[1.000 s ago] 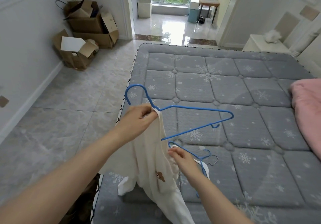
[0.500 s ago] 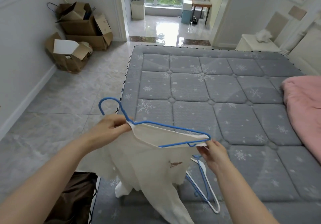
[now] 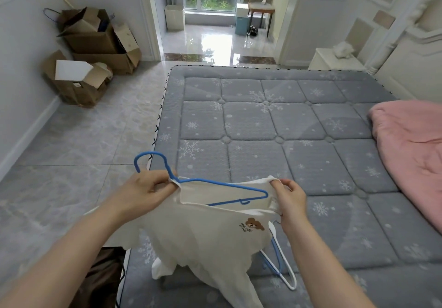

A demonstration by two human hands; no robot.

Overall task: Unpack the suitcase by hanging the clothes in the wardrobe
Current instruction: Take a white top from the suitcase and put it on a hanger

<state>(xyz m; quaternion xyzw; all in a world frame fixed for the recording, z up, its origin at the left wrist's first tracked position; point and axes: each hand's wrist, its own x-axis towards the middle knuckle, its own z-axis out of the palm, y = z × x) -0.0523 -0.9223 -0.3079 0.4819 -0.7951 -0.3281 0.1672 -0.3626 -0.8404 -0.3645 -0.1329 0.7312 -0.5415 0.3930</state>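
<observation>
**White top on blue hanger, held above bed corner**

While both hands hold it up over the near corner of the mattress (image 3: pixel 275 126), the white top (image 3: pixel 203 233) hangs from the blue hanger (image 3: pixel 222 184), whose hook points up and to the left.

- Left hand (image 3: pixel 146 188): grip clenched on the neck of the blue hanger and the collar edge of the white top, pinched together.
- Right hand (image 3: pixel 290 197): grip pinching the shoulder fabric of the white top at the hanger's far end, thumb on top.
- White top: bear motif on the chest; lower part droops onto the mattress.
- Spare hangers (image 3: pixel 279 262): one blue and one white, lying on the mattress just below the right wrist, partly under the white top.
- Pink blanket (image 3: pixel 409 152): at the right edge of the mattress.
- Cardboard boxes (image 3: pixel 93 54): stacked on the floor against the left wall.
- Nightstand (image 3: pixel 334 60): white, beyond the bed.
</observation>
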